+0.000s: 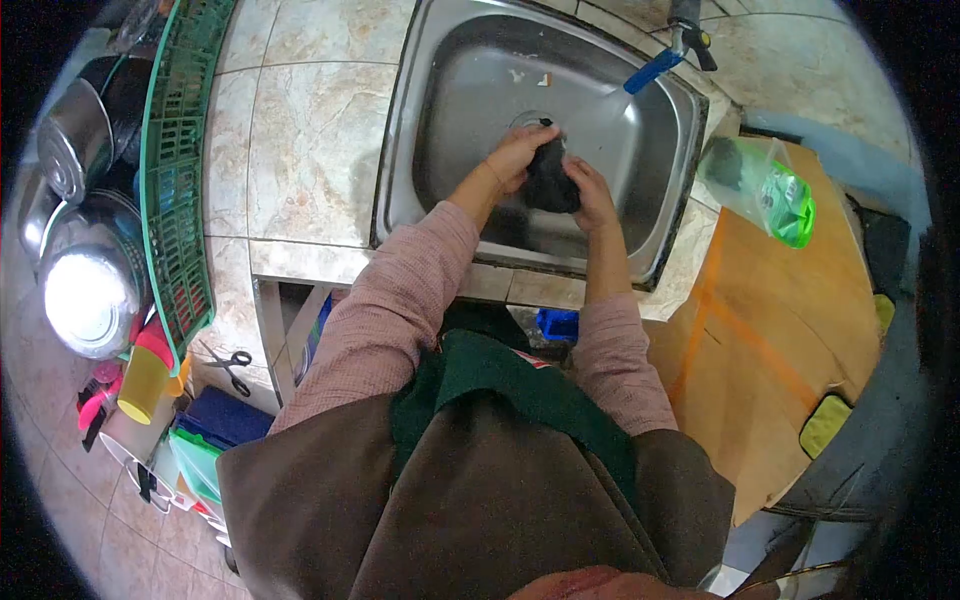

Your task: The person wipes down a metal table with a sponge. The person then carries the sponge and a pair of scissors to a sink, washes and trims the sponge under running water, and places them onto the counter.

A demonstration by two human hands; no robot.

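Observation:
Over the steel sink, my left hand and my right hand hold a dark, wet-looking item between them. The fingers of the left are wrapped round its upper left side, and those of the right grip its right edge. What the item is, I cannot make out. Water sprays from the blue-ended tap at the sink's upper right. Small light scraps lie on the basin floor above my hands.
A green plastic rack with metal pots beside it stands at the left. Scissors hang below the tiled counter. At the right are a clear container with a green rim and a brown board.

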